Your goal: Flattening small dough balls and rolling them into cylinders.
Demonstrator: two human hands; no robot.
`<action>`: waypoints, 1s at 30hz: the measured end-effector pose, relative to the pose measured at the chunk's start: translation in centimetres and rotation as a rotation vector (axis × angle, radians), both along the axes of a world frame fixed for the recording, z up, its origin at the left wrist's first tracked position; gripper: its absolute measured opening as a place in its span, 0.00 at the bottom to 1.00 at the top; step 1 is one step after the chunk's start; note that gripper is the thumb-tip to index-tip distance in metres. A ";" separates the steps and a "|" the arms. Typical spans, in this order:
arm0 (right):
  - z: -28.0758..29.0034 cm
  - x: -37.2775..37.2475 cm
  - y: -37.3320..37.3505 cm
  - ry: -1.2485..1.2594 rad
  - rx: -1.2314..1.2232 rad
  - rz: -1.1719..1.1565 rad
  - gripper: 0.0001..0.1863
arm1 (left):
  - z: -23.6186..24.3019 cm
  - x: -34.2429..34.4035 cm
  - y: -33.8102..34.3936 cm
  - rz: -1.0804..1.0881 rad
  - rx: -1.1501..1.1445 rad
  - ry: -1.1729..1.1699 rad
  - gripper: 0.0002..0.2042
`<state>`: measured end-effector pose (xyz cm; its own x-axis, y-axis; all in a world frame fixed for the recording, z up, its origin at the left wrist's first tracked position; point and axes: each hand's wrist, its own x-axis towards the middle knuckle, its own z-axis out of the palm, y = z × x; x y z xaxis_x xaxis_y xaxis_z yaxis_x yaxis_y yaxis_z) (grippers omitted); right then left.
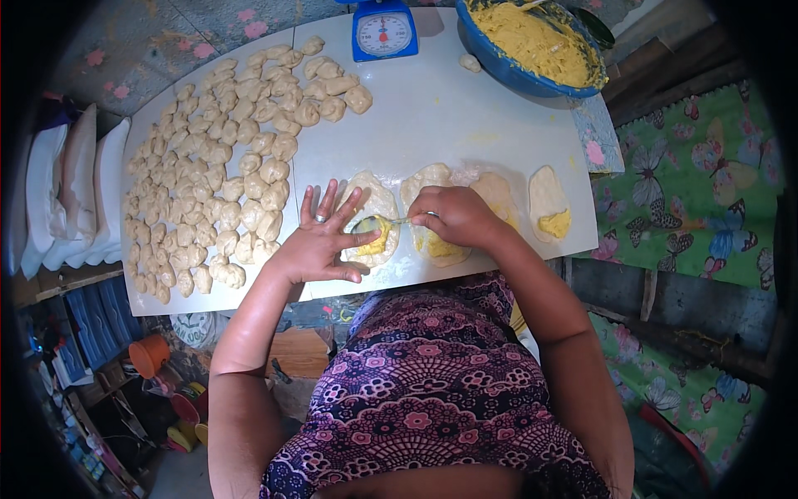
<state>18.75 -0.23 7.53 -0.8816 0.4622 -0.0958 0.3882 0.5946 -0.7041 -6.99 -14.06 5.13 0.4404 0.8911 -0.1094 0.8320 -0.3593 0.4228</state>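
Observation:
My right hand (457,218) grips a metal spoon (397,221), its bowl resting on yellow filling (374,243) on the leftmost flattened piece of dough (370,193). My left hand (320,243) is spread with fingers apart, at the left side of that same dough, and wears a ring. Below my right hand and wrist lie a second dough piece (426,176) and a third (496,185), both with yellow filling and partly covered by the hand. At the far right is an oval dough piece (546,187) with a filling lump at its near end.
Many dough balls (220,166) cover the left side of the white table (440,108). A blue dial scale (384,33) and a blue basin (490,62) of yellow filling stand at the back. White sacks (79,183) are stacked at left; a green butterfly-print cloth (682,183) hangs at right.

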 end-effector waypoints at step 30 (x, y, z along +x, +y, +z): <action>11.2 16.4 23.5 -0.566 0.857 -0.787 0.09 | 6.6 8.6 6.9 0.168 0.236 -0.006 0.37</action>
<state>35.13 23.22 18.73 -0.2804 0.9345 0.2195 0.9550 0.2487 0.1615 1.62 -7.16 11.78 0.2847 0.9520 0.1121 0.8860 -0.3060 0.3485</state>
